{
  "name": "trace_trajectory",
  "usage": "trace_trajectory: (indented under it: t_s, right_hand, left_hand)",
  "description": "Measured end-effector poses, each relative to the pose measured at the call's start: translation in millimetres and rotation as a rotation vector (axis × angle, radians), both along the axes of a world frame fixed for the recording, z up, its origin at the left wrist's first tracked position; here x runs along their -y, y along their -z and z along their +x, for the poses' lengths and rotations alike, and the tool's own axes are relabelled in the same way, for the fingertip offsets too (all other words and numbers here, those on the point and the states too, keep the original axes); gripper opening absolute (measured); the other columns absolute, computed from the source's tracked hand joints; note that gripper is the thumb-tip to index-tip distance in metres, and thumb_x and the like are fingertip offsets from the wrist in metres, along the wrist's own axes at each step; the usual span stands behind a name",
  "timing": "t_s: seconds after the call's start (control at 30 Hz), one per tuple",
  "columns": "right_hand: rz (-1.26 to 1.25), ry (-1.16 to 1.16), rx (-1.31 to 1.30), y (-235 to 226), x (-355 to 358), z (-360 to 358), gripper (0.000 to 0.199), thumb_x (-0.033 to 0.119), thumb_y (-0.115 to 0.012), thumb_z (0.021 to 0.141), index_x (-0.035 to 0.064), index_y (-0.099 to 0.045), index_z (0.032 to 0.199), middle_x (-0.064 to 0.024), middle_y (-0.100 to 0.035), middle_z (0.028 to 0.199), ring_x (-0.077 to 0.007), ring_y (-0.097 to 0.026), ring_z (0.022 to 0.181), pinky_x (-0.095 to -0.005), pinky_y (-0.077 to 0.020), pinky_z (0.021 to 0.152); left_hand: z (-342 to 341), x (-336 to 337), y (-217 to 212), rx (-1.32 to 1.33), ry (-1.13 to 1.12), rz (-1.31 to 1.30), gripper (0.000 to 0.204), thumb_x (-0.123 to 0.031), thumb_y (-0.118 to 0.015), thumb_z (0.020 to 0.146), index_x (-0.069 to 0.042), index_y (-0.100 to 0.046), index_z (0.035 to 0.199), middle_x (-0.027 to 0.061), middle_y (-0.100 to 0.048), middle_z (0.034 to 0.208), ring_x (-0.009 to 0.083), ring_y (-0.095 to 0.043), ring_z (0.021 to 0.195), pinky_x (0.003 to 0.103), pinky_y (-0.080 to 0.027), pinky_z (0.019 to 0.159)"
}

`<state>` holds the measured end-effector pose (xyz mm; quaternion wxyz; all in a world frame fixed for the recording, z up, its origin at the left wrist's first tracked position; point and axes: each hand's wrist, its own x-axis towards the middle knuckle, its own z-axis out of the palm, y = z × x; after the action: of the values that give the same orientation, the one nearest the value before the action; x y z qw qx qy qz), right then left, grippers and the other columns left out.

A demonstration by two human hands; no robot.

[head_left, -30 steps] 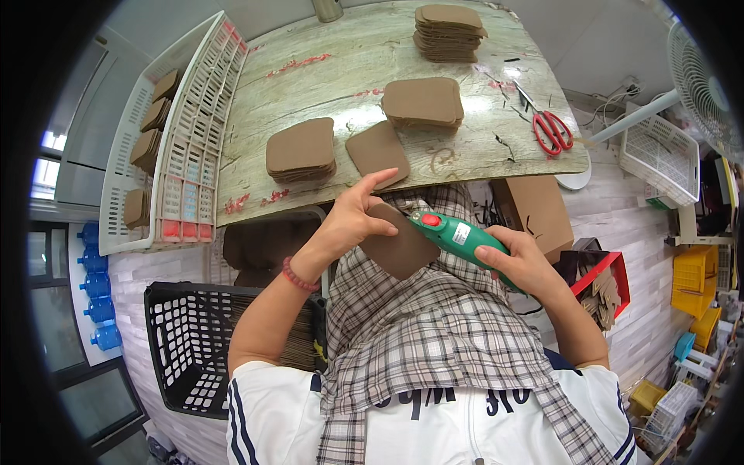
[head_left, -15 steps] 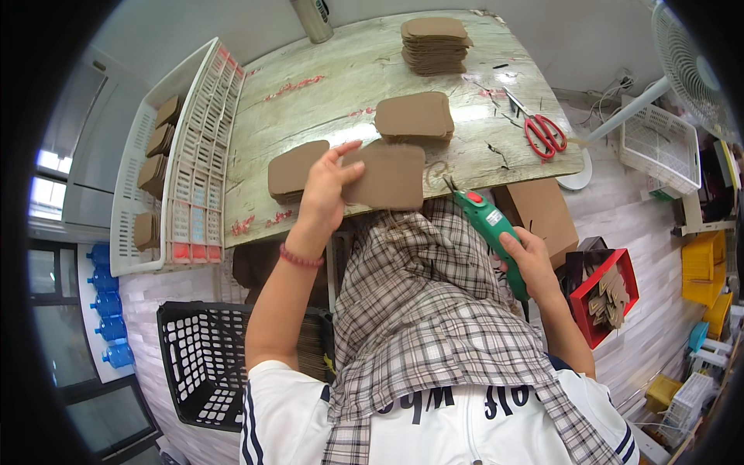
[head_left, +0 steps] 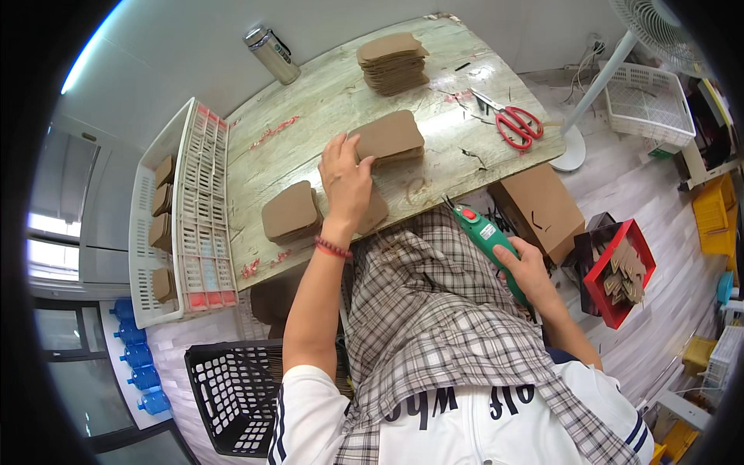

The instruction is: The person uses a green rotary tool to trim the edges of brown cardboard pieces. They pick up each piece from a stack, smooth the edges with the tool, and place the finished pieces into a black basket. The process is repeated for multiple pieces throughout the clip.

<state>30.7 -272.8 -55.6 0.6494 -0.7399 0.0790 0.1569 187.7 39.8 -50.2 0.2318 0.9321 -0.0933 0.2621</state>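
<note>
My left hand [head_left: 346, 180] reaches over the table, its fingers stretched out against the left end of the middle stack of brown card-like pieces [head_left: 394, 133]. The thumb lies near that stack's front edge, and no piece is plainly gripped. Partly hidden beneath this hand, a brown piece [head_left: 377, 213] lies by the table's near edge. To its left sits a lower stack of brown pieces [head_left: 291, 211]. My right hand [head_left: 527, 270] is wrapped round a green handheld power cutter [head_left: 487, 235] with a red button, held just off the table's near edge, its pointed tip towards the table.
Red-handled scissors [head_left: 518, 125] lie on the table's right. A taller brown stack [head_left: 392, 63] and a steel flask [head_left: 273, 56] stand at the back. A white crate [head_left: 208, 209] flanks the left side. Below are a black crate [head_left: 232, 395], a cardboard box [head_left: 539, 209] and a red-rimmed box [head_left: 629, 306].
My left hand has let the brown piece down by the table's near edge and moved to the middle stack. My right hand still holds the cutter. The view has shifted and turned.
</note>
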Motion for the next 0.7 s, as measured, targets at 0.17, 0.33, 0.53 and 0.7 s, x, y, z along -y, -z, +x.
trace_trajectory:
  t_s: [0.17,0.33,0.53,0.7]
  right_hand:
    - [-0.013,-0.022,0.008,1.4,-4.6,-1.3,0.036,0.032,-0.066,0.089,-0.0025,-0.062,0.098,-0.0032,-0.058,0.073,-0.0078,-0.053,0.057,-0.0233,-0.044,0.053]
    - [-0.007,0.012,0.01,3.8,-1.2,-7.4,0.036,0.032,-0.067,0.088,-0.0026,-0.063,0.098,-0.003,-0.06,0.072,-0.0078,-0.054,0.056,-0.0236,-0.0443,0.052]
    - [0.017,0.02,0.019,5.8,1.7,-3.9,0.035,0.03,-0.066,0.089,-0.0031,-0.062,0.098,-0.004,-0.059,0.072,-0.0081,-0.054,0.056,-0.0243,-0.044,0.053]
    - [0.011,0.019,-0.02,4.4,-2.5,-8.9,0.035,0.03,-0.066,0.089,-0.0029,-0.061,0.101,-0.0041,-0.06,0.074,-0.0082,-0.054,0.057,-0.024,-0.0436,0.053]
  left_hand:
    - [49.0,-1.4,-3.5,-0.423,0.085,0.139,0.092,-0.04,-0.079,0.069,-0.008,-0.036,0.143,0.0169,-0.043,0.143,0.033,-0.028,0.139,0.053,-0.018,0.112]
    - [50.9,-4.9,-20.1,-0.39,0.218,0.278,0.093,-0.036,-0.081,0.065,-0.013,-0.036,0.144,0.0148,-0.048,0.138,0.0312,-0.041,0.131,0.055,-0.02,0.111]
    - [16.6,-20.2,-64.3,-0.147,0.214,0.205,0.092,-0.032,-0.082,0.065,-0.014,-0.037,0.143,0.0138,-0.054,0.13,0.0303,-0.048,0.124,0.054,-0.021,0.111]
    - [-53.1,-103.5,-93.4,-0.116,0.077,0.166,0.091,-0.027,-0.083,0.063,-0.014,-0.04,0.142,0.0106,-0.058,0.125,0.0264,-0.053,0.119,0.052,-0.023,0.11]
